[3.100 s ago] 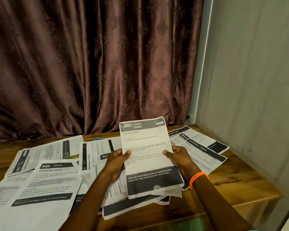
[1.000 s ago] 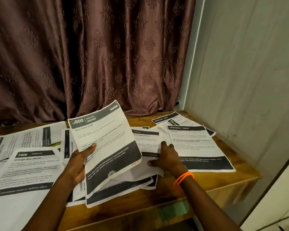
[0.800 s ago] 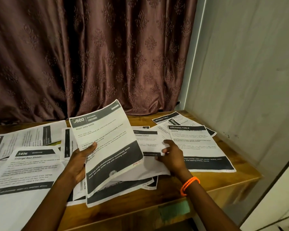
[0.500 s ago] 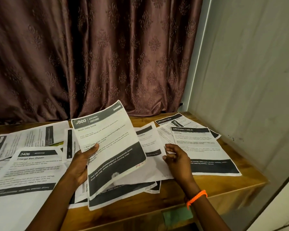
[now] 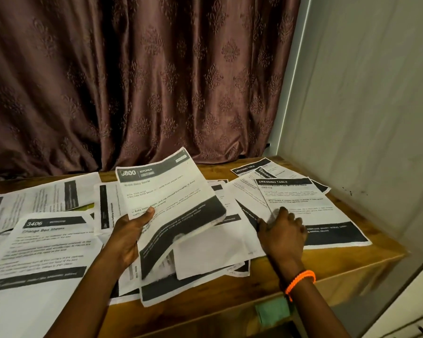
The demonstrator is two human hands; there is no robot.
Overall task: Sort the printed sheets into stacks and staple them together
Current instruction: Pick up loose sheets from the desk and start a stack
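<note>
My left hand [image 5: 128, 236] grips a printed sheet headed "3800 KITCHEN" [image 5: 169, 198], lifted and tilted above the pile in the middle of the wooden table [image 5: 332, 267]. My right hand [image 5: 282, 232], with an orange wristband, lies with fingers spread on the left edge of a "DRESSING TABLE" sheet [image 5: 310, 211] at the right. More "DRESSING TABLE" sheets [image 5: 252, 168] lie behind it. A loose pile of sheets [image 5: 205, 254] sits under the lifted sheet. No stapler is in view.
A "3406 Change Bed Sheets" sheet [image 5: 42, 250] and several other sheets [image 5: 39, 196] cover the table's left side. A brown patterned curtain [image 5: 132, 81] hangs behind the table. A pale wall [image 5: 364, 106] stands close on the right. A green tag [image 5: 271, 311] sticks to the table's front edge.
Both hands held the kitchen sheet at first. My right hand has let it go, touched the middle pile, then moved right onto the "DRESSING TABLE" sheet. My left hand keeps the kitchen sheet raised.
</note>
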